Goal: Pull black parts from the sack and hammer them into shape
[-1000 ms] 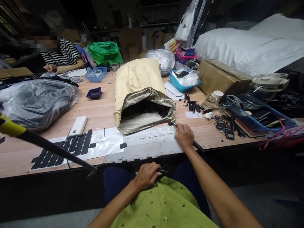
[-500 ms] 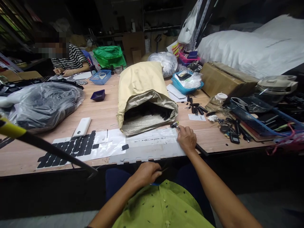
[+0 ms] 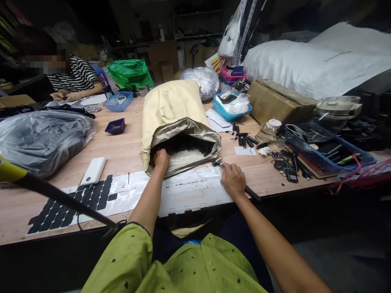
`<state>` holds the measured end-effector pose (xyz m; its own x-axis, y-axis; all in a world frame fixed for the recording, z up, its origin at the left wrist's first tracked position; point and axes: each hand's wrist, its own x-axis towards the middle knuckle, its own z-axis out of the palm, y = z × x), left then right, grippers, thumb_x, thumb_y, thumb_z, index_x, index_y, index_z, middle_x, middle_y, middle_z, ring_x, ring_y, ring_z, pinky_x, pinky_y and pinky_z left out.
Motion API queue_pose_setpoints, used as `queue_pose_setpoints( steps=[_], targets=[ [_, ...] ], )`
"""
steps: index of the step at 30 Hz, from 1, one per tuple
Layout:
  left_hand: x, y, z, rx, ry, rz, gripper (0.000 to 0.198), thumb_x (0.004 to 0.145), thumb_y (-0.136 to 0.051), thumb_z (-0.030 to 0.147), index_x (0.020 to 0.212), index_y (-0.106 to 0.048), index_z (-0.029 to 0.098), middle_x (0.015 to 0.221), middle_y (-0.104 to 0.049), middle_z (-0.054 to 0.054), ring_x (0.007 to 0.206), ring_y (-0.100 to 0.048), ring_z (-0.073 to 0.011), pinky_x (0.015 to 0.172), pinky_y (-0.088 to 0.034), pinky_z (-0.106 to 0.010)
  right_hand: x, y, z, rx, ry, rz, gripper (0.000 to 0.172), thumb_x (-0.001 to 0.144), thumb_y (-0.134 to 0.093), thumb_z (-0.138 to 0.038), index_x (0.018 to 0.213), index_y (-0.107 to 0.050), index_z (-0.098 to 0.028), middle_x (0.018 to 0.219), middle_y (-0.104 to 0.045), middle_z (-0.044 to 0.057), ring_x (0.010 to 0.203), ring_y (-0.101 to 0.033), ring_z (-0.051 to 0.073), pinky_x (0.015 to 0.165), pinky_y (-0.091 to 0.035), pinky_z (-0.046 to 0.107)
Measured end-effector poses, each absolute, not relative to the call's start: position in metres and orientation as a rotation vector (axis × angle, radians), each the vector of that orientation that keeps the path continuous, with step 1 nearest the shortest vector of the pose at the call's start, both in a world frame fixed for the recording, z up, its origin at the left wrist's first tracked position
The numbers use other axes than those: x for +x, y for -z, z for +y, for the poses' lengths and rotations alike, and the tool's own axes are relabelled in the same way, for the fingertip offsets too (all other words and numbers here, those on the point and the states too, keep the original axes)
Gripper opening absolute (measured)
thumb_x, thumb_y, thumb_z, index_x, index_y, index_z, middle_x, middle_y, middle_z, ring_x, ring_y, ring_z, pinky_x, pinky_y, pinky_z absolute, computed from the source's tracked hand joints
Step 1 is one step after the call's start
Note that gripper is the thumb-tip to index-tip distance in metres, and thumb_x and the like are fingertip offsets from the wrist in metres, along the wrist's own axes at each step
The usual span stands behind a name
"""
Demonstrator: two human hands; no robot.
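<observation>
We have our left hand [image 3: 161, 158] inside the mouth of the sack [image 3: 172, 101], at its left end; its fingers are hidden in there, so we cannot tell whether they grasp anything; our right hand [image 3: 233, 179] is closed round the hammer [image 3: 252, 193], its head pointing towards the sack's right corner and its black handle slanting to the table [image 3: 131, 140] edge. The sack lies on the table right before us, its open mouth facing us, with dark pieces [image 3: 207, 149] within; a pale board [image 3: 195, 189] lies between the sack and the edge, under our left forearm.

To the right of the sack we see loose black parts [image 3: 244, 140], a card [image 3: 245, 151], a jar [image 3: 269, 130] and keys [image 3: 281, 162]; to the left lie a white device [image 3: 93, 171], black patches [image 3: 70, 205] on a sheet, a purple tray [image 3: 115, 126] and a clear bag [image 3: 45, 136]; beyond, a co-worker [image 3: 76, 75] in stripes leans over the table, both hands together.
</observation>
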<state>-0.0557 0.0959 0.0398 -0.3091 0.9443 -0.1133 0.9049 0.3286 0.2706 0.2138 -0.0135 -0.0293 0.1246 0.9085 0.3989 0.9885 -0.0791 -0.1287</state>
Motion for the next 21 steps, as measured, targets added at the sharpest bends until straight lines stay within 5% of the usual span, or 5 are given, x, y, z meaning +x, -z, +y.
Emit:
queue_pose_setpoints(
  steps=[4, 10, 14, 21],
  targets=[
    [-0.057, -0.039, 0.092, 1.644, -0.209, 2.348, 0.029, 0.087, -0.048, 0.008, 0.105, -0.071, 0.011, 0.105, -0.069, -0.023, 0.100, -0.068, -0.0339, 0.080, -0.051, -0.039, 0.213, 0.028, -0.014, -2.052, 0.310, -1.832, 0.030, 0.090, -0.048, -0.016, 0.114, -0.065, -0.020, 0.088, -0.055, 0.008, 0.085, -0.046, 0.023, 0.067, -0.027, 0.032],
    [-0.040, -0.035, 0.041, 2.063, -0.729, 1.879, 0.022, 0.091, -0.056, 0.025, 0.109, -0.066, 0.023, 0.109, -0.065, -0.008, 0.098, -0.063, -0.0217, 0.081, -0.051, -0.031, 0.211, 0.028, -0.013, -2.067, 0.300, -1.828, 0.030, 0.090, -0.049, -0.016, 0.114, -0.065, -0.020, 0.089, -0.055, 0.008, 0.086, -0.045, 0.023, 0.068, -0.027, 0.032],
    [-0.016, -0.018, 0.007, 2.196, -0.656, 1.494, 0.018, 0.089, -0.059, 0.026, 0.105, -0.067, 0.025, 0.101, -0.064, -0.003, 0.093, -0.061, -0.0190, 0.080, -0.050, -0.029, 0.211, 0.028, -0.012, -2.084, 0.301, -1.834, 0.029, 0.091, -0.049, -0.017, 0.115, -0.065, -0.020, 0.089, -0.055, 0.008, 0.086, -0.045, 0.022, 0.068, -0.026, 0.032],
    [-0.004, 0.006, 0.000, 2.125, -0.587, 1.513, 0.023, 0.087, -0.061, 0.023, 0.108, -0.069, 0.024, 0.096, -0.060, -0.003, 0.091, -0.060, -0.0189, 0.084, -0.049, -0.032, 0.210, 0.029, -0.012, -2.089, 0.312, -1.837, 0.029, 0.091, -0.049, -0.018, 0.116, -0.065, -0.020, 0.090, -0.055, 0.008, 0.086, -0.044, 0.022, 0.068, -0.026, 0.031]
  ],
)
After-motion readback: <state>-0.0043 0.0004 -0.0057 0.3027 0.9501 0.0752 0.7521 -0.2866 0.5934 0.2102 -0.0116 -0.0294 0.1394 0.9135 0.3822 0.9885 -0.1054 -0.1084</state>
